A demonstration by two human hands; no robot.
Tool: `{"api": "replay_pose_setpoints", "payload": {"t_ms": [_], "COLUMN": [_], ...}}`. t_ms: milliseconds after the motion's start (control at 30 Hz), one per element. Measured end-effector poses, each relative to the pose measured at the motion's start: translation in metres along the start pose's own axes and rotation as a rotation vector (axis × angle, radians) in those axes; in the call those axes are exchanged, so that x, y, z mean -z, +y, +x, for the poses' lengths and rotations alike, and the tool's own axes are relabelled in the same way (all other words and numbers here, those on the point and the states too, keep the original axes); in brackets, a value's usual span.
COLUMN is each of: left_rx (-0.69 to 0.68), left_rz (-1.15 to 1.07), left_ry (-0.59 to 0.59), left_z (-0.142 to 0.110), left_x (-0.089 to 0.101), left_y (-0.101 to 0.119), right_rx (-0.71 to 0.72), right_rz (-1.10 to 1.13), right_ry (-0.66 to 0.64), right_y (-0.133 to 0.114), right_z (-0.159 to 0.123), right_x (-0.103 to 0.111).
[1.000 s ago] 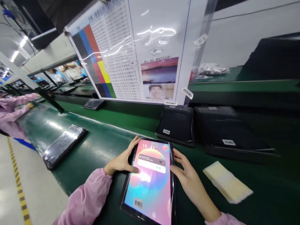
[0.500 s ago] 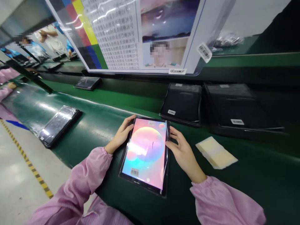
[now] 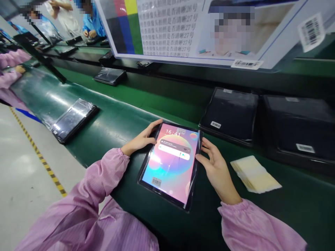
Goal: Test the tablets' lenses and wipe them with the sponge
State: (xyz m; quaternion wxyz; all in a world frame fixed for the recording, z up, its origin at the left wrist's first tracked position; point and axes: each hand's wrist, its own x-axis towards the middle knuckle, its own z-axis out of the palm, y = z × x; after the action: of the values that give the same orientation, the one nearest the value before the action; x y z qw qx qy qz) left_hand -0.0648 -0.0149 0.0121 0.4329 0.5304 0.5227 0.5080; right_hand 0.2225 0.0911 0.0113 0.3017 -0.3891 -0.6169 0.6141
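Note:
A lit tablet [image 3: 170, 164] in clear film is held between my two hands over the green bench. Its screen reads 16:41 above a notification bar on a pink and blue wallpaper, with a barcode sticker near the bottom. My left hand [image 3: 143, 137] grips the upper left edge, thumb at the front. On the opposite edge, my right hand [image 3: 214, 164] has its thumb at the rim and its fingers curled around the side. Part of the fingers of both hands is hidden by the tablet. To the right of my right hand lies a stack of pale yellow pads [image 3: 255, 174].
Dark wrapped tablets [image 3: 230, 115] lie at the back right. Another wrapped tablet [image 3: 74, 120] lies at the left, one more [image 3: 110, 76] on the green strip behind. A printed chart [image 3: 167, 31] hangs above. A co-worker's pink sleeve [image 3: 13, 75] shows far left.
The screen now displays the clock and a notification bar, where only wallpaper showed before. The view has shifted, and both hands keep holding the tablet's edges.

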Motion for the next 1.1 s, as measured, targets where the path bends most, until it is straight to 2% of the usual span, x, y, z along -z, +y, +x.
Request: {"api": "replay_pose_setpoints", "payload": {"t_ms": [133, 200, 333, 400, 467, 633, 767, 900, 1033, 1100], "left_rx": [-0.008, 0.003, 0.051, 0.073, 0.081, 0.085, 0.068, 0.021, 0.018, 0.031], "left_rz": [0.202, 0.286, 0.173, 0.107, 0.047, -0.036, -0.047, 0.008, 0.132, 0.114], "left_ry": [-0.185, -0.165, 0.24, 0.359, 0.332, 0.155, 0.114, 0.131, 0.222, 0.251], "left_z": [-0.006, -0.007, 0.001, 0.005, 0.007, 0.001, -0.001, 0.001, 0.0, 0.0], "left_x": [0.003, -0.001, -0.016, -0.02, -0.018, -0.007, -0.003, -0.007, -0.02, -0.023], "left_y": [0.011, 0.013, 0.007, 0.004, 0.004, 0.005, -0.001, -0.005, -0.002, -0.001], "right_rx": [-0.001, -0.001, 0.024, 0.034, 0.032, 0.029, 0.022, 0.019, 0.012, 0.0], "right_rz": [0.006, 0.0, -0.02, -0.033, -0.039, -0.022, -0.024, -0.031, -0.019, -0.021], "right_ry": [-0.073, -0.082, -0.076, -0.079, -0.079, -0.07, -0.07, -0.059, -0.054, -0.06], "right_y": [-0.004, -0.005, -0.006, -0.005, -0.003, -0.005, -0.008, -0.007, -0.008, -0.01], "right_z": [-0.001, -0.002, -0.002, -0.002, -0.002, -0.001, -0.001, -0.001, -0.002, -0.003], "right_x": [0.001, 0.002, 0.003, 0.003, 0.003, 0.001, -0.001, -0.001, -0.002, -0.002]}}
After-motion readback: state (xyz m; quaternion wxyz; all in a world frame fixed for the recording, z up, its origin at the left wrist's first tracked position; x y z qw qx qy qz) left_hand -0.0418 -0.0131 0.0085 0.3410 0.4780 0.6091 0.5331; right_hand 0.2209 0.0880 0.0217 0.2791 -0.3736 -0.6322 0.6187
